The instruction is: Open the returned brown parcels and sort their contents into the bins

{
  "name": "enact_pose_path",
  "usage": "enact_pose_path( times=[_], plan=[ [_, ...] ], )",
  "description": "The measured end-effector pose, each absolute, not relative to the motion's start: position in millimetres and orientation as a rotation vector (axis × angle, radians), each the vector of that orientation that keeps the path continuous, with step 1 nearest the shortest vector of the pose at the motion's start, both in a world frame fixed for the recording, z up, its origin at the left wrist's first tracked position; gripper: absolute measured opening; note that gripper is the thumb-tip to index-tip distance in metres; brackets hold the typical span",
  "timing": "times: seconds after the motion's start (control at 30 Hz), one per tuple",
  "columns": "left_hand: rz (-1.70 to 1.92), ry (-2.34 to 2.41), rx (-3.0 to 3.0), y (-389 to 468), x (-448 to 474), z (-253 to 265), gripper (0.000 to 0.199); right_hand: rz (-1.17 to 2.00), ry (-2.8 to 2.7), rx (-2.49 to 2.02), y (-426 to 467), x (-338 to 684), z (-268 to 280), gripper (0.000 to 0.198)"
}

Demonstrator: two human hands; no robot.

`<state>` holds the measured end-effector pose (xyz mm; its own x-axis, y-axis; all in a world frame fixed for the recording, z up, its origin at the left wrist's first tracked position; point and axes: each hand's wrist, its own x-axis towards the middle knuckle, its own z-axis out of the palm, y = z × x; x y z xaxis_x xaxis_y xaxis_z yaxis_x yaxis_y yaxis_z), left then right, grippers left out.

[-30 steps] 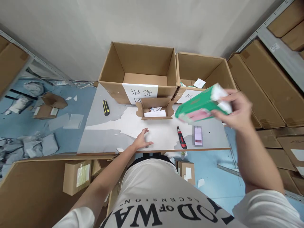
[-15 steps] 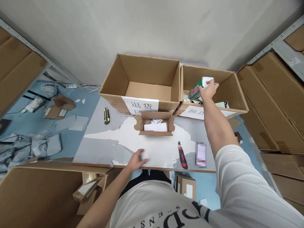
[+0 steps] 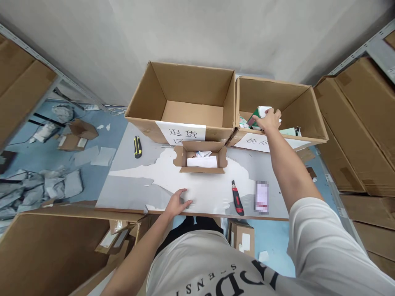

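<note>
My right hand [image 3: 269, 120] is inside the right-hand cardboard carton [image 3: 274, 88], its thumb and fingers around a small green and white box [image 3: 258, 113]. The hand partly covers this box, which sits low among other small packages near the carton's front wall. My left hand [image 3: 178, 202] rests on the table [image 3: 203, 189] close to its front edge, thumb and fingers apart, with nothing in it. Beyond it stands a small open cardboard box [image 3: 202, 169] with a white item and crumpled paper inside.
A larger open carton [image 3: 194, 82] with a lettered paper label stands left of the right-hand one. A red and black utility knife [image 3: 237, 198] lies near the front edge, a yellow and black one [image 3: 138, 147] at left. Stacked cartons [image 3: 370, 131] flank the right side.
My right hand has lowered the green and white box deeper into the right-hand carton, among the packages. My left hand has stayed on the table. The view has shifted slightly.
</note>
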<state>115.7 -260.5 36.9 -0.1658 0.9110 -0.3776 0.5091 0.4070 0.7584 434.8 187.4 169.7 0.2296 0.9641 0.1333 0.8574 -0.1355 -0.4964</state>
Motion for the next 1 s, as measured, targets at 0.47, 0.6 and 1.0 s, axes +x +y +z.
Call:
enact_pose_path(
  times=[0.47, 0.6, 1.0],
  plan=[
    [0.760, 1.923, 1.270, -177, 56, 22, 0.077, 0.564, -1.578, -1.454, -16, 434, 107, 0.038],
    [0.774, 1.847, 1.238, -141, 62, 10, 0.051, 1.157, -1.794, -1.482, -58, 378, 27, 0.053],
    [1.033, 1.804, 1.169, -226, 88, 60, 0.060, 1.052, -1.875, -1.595, -171, 378, 49, 0.035]
  ],
)
